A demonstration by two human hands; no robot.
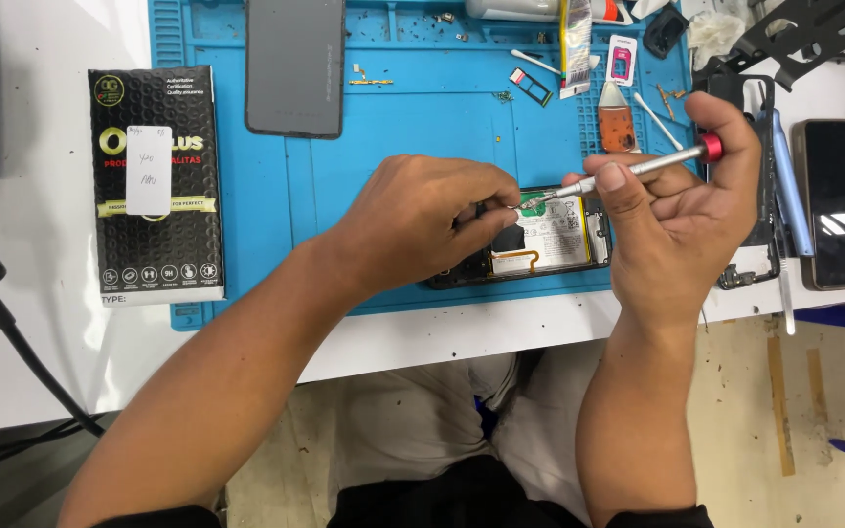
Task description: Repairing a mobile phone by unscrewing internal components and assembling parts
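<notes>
Right hand (672, 210) fingers pinch a slim silver red-capped screwdriver (638, 166), long axis pointing left-down into the opened black phone (550, 244); left hand (422, 220) fingers clamp the phone's left end near the blue mat's (393, 117) front edge.

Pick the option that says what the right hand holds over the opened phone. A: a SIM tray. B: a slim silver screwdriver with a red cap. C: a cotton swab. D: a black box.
B: the right hand grips a slim silver screwdriver with a red cap, its tip down at the opened phone on the blue mat.

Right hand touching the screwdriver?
Touching. Head view shows the right hand wrapped around the screwdriver, thumb pressed on its shaft, palm behind the red cap.
</notes>
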